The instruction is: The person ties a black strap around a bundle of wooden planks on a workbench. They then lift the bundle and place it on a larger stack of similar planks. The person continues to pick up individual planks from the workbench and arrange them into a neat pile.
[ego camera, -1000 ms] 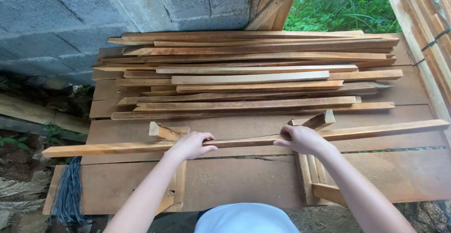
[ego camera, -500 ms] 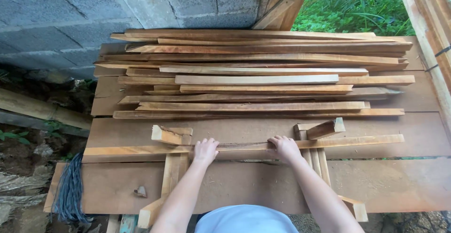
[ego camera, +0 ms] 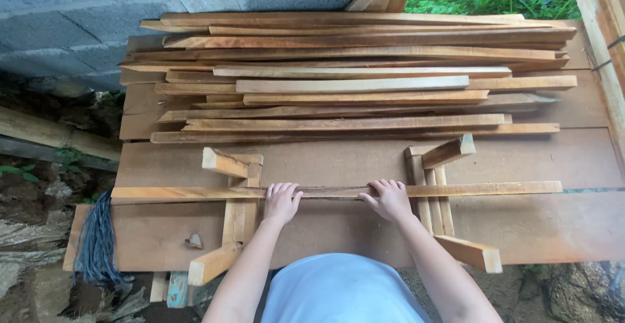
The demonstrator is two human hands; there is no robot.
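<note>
Long wooden slat (ego camera: 325,191) lying crosswise at centre frame, across two wooden jigs (ego camera: 236,196) on the plank bench (ego camera: 553,225). Grasped mid-length by left hand (ego camera: 282,202) and right hand (ego camera: 389,199), fingers curled over its far edge. Stacked slats (ego camera: 351,76) above.

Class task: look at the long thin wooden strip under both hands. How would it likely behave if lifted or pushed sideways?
The strip looks thin for its length, so it would probably flex and sag at the ends if lifted from the middle, where the left hand and right hand rest. Being flat-sided, it should slide rather than roll across the two wooden supports. It probably weighs little.
</note>
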